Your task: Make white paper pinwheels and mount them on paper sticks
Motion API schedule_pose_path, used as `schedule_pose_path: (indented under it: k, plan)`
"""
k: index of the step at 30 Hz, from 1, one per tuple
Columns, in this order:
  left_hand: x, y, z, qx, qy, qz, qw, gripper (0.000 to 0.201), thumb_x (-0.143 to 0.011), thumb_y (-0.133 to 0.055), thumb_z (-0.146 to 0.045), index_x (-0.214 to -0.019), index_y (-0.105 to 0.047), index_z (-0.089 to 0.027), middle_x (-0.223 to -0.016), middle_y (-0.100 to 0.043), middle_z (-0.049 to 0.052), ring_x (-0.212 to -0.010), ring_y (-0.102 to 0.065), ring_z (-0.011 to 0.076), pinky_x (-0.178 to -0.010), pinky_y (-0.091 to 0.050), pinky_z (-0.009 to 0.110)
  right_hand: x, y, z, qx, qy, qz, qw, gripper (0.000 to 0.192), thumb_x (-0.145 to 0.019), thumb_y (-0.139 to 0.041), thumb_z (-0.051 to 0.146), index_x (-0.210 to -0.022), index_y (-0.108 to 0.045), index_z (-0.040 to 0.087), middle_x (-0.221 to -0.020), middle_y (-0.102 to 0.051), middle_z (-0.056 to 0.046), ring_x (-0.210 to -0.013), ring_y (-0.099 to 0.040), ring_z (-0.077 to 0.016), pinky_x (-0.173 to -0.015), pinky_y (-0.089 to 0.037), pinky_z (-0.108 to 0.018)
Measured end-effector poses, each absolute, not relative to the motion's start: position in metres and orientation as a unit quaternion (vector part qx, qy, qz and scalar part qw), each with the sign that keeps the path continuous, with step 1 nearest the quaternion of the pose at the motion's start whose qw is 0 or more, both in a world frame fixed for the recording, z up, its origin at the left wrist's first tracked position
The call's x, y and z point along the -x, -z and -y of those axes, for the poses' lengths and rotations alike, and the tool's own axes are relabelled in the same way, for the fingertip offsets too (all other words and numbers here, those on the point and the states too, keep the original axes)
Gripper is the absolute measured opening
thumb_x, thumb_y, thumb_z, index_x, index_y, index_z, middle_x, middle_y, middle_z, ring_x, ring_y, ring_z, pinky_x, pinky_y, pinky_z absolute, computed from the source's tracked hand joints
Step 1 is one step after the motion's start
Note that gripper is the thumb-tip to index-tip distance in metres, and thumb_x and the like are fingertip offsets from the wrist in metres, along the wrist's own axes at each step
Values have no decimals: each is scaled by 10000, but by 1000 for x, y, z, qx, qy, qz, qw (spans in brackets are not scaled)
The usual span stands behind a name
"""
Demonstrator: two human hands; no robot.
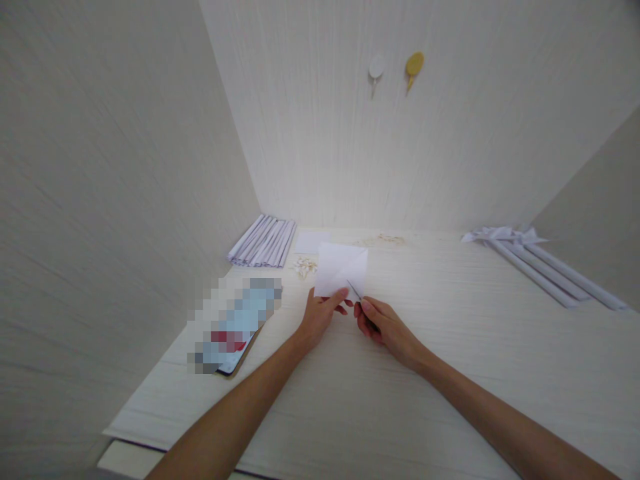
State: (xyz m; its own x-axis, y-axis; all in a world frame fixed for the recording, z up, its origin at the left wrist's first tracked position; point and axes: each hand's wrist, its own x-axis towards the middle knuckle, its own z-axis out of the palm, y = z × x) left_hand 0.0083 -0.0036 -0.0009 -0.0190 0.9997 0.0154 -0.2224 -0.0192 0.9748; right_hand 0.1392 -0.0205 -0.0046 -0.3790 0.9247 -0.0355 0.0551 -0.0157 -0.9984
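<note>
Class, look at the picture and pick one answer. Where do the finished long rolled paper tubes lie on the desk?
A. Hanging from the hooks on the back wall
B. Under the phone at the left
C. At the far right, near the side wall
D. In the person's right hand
C: the long rolled paper tubes lie on the desk at its far right, next to the side wall, apart from both hands.

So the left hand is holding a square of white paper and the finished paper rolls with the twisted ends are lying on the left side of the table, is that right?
Not quite. The left hand does hold the white paper, but the paper rolls with twisted ends lie on the right side of the table, as the head view shows. The stack on the left is flat folded strips.
</note>
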Motion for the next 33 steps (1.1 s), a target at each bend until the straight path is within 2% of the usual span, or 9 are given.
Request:
schedule_pose_path:
  k: [33]
  plan:
    - [-8,-1,5,-447,-557,-437,547,149,-598,-627,-254,-672,-609,-126,-570,-594,9,-495,-547,112,-422,-422,199,-140,3,20,427,-557,606,374,337,-797,-347,431,-596,-425,172,-400,-369,67,-338,-263,-49,-332,-180,-185]
